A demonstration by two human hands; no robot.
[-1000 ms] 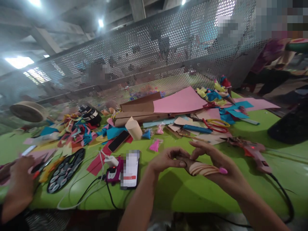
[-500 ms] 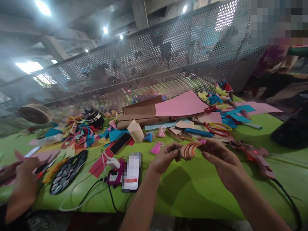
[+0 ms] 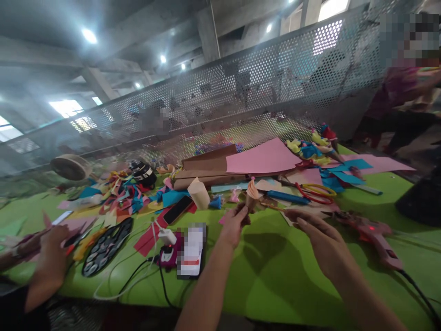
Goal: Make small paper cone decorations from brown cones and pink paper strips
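Note:
My left hand (image 3: 234, 224) pinches a small folded paper fan (image 3: 251, 194), peach and brown, and holds it upright over the green table (image 3: 275, 276). Beside it, my right hand (image 3: 319, 239) has its fingers stretched out low over the table with nothing in them. It points toward paper scraps (image 3: 303, 209) in front of the pink glue gun (image 3: 370, 232).
A phone (image 3: 191, 250) and a purple charger (image 3: 167, 254) with cables lie left of my arm. Pink and brown sheets (image 3: 262, 158), a paper cone (image 3: 200, 193), scissors (image 3: 315, 191) and coloured scraps cover the far side. Another person's hand (image 3: 51, 248) works at far left. A perforated metal screen stands behind.
My right hand let go of the paper fan and moved right and down, fingers opening. My left hand kept the fan and raised it forward. The view tilted up.

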